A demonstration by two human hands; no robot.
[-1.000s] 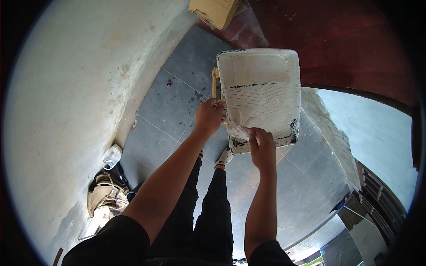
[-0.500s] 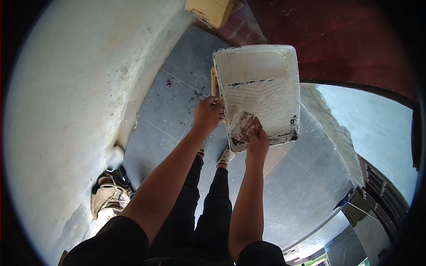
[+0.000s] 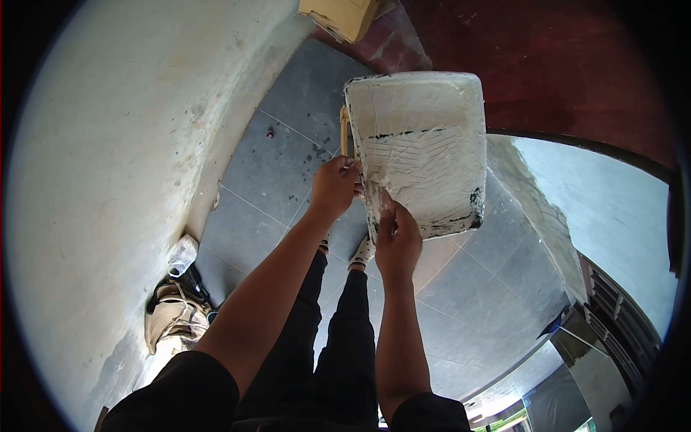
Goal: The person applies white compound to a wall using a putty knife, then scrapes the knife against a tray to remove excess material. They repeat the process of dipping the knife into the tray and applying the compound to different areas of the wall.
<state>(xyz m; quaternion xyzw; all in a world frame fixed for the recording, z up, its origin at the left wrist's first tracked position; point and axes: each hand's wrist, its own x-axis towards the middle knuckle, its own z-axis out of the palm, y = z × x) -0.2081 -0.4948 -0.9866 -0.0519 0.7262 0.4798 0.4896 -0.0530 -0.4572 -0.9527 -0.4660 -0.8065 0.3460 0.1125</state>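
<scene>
A white paint tray [image 3: 432, 173], smeared with thick white paint and marked black along its edges, is in front of me, its ridged floor facing up. My left hand [image 3: 336, 189] is closed at the tray's left side, fingers curled at the rim. Just beyond those fingers, a tan bar [image 3: 344, 133] runs along the same side. My right hand [image 3: 399, 234] pinches a reddish-brown flat scraper [image 3: 385, 199], now turned nearly edge-on and mostly hidden by paint and fingers. Its tip is at the tray's lower left inner wall, beside a lump of white paint.
Grey floor tiles [image 3: 461, 295] with dark spots lie below. A pale wall [image 3: 129, 144] rises on the left, with a tan bag [image 3: 173, 317] at its foot. A cardboard box [image 3: 342, 16] and dark red surface [image 3: 533, 65] are at the far side.
My right hand has moved left and slightly down with the scraper, turning it from face-on to edge-on at the tray's left wall. My left hand and the tray are nearly unmoved.
</scene>
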